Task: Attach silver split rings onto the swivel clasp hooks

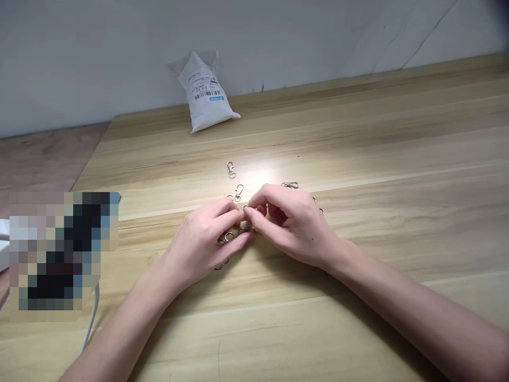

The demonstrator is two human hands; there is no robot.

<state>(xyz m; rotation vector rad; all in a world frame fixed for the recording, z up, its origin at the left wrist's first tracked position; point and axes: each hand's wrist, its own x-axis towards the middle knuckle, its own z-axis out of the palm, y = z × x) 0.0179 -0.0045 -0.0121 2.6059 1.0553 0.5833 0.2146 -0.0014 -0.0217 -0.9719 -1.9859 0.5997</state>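
My left hand [202, 244] and my right hand [290, 223] meet above the wooden tabletop, their fingertips pinched together on a small metal ring [247, 209] that they mostly hide. Several loose metal rings [228, 236] lie beneath and beside my left fingers. Silver swivel lobster clasps rest just beyond my hands: one clasp [231, 170] and another clasp [238, 192] stand farther left, and a third clasp [290, 185] lies just past my right knuckles.
A white barcoded plastic bag [205, 94] stands at the back of the light wood table [358, 132], against a grey wall [79, 63]. A pixelated patch [59, 249] covers the left of the view, with a white cable [91, 318] below it.
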